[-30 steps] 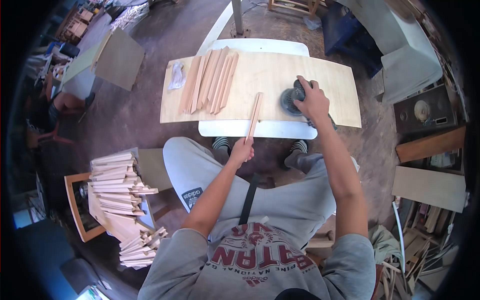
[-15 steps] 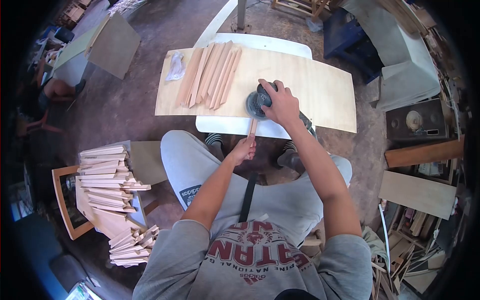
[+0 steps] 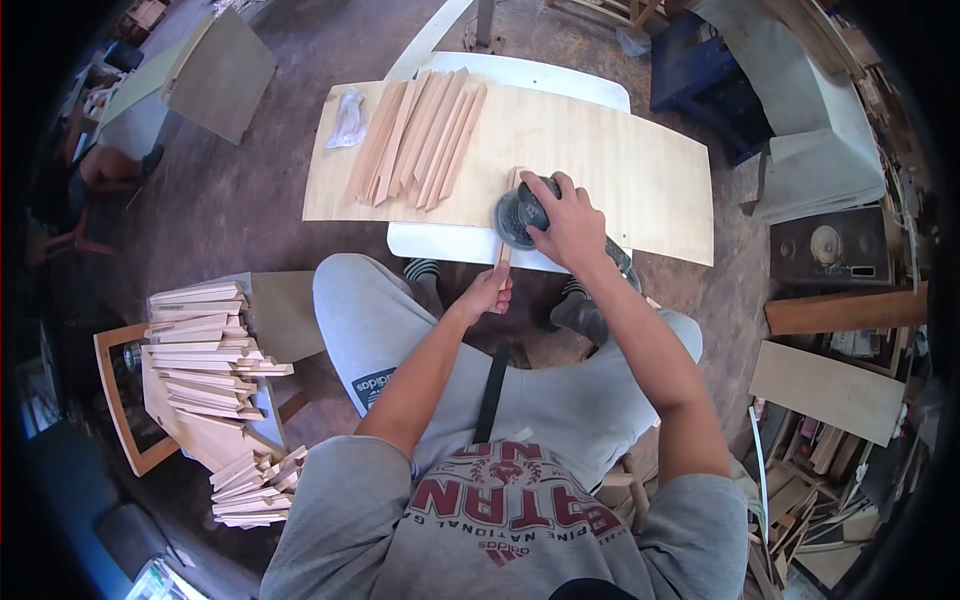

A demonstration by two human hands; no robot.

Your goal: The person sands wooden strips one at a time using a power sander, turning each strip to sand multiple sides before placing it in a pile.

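Across the pale board's [image 3: 640, 190] near edge, a wooden strip [image 3: 504, 252] is clasped in the closed left hand [image 3: 487, 292] beneath a sander [image 3: 516, 218] gripped by the right hand [image 3: 572, 225], and could be jerked loose by uneven pressure.

a dull brown, blotchy floor [image 3: 240, 200] spreads through the room; a reddish chair [image 3: 82, 240] stands far left, dark blue furniture [image 3: 700, 85] upper right, a speaker cabinet [image 3: 828, 245] below; bluish light [image 3: 38, 412] tints the left edge
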